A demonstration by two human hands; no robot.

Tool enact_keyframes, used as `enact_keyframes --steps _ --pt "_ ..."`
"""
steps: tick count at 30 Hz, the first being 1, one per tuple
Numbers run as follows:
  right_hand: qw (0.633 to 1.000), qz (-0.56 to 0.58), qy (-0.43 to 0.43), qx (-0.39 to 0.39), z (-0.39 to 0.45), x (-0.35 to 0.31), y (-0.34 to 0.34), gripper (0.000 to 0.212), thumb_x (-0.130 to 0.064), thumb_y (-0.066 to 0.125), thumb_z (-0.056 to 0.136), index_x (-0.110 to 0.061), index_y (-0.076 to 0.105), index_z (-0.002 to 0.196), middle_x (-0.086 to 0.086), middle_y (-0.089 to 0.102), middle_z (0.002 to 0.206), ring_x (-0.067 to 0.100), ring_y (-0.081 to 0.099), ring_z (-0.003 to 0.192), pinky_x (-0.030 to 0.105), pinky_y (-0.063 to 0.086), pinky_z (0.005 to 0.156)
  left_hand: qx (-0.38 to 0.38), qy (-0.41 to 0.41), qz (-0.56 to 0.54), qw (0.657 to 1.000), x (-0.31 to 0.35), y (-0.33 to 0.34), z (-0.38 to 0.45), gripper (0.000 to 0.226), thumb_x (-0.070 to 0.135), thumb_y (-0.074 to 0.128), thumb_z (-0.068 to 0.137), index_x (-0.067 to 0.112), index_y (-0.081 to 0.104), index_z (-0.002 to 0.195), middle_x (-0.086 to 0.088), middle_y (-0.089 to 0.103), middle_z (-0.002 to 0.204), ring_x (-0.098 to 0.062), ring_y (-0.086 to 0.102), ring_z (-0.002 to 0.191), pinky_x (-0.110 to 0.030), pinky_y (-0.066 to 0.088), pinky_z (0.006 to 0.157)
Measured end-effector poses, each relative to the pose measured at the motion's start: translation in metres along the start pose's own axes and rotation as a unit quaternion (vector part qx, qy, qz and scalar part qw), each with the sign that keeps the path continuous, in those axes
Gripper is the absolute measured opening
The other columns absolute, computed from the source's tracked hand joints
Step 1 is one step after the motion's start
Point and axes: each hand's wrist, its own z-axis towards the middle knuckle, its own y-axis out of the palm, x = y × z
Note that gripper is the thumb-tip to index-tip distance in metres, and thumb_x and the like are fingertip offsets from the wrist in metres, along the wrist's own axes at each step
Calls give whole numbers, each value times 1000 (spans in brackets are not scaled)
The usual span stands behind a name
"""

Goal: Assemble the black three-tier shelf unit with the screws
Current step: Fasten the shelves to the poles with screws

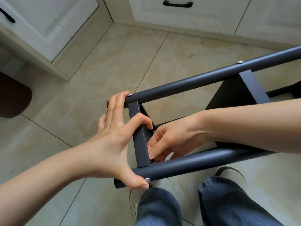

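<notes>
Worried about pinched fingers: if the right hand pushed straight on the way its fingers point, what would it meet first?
Probably the black crossbar: the right hand points its fingertips left at it, already about touching. Depth is unclear.

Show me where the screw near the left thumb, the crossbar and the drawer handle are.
Screw near the left thumb [147,179]: head view, on its round silver head.
Crossbar [139,136]: head view, middle of its flat face.
Drawer handle [177,4]: head view, middle of the black grip.
</notes>
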Motion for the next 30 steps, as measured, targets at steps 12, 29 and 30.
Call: enact_keyframes --steps 12,29,30 --pt "999 -25 16 33 -4 -4 7 17 -15 50 101 -7 62 92 9 57 88 17 55 80 27 49 76 -4 -12 19 1000 -3 1 1 99 81 65 28 54 27 115 8 -34 153 -15 -46 138 -53 -1 121" --pt "829 -466 31 308 -91 -9 60 32 -37 49 101 -16 68 115 3 67 99 18 63 90 31 52 81 62 -52 -4 997 2 14 -24 132 62 85 62 53 -12 151 9 -30 162 -8 -33 146 -44 1 122" --pt "816 -481 40 317 -97 -3 64 32 -38 48 101 -16 66 117 4 67 101 20 63 90 34 53 83 82 -59 -26 995 4 17 -29 131 62 84 63 51 -11 152 11 -22 165 -8 -23 150 -43 6 123"
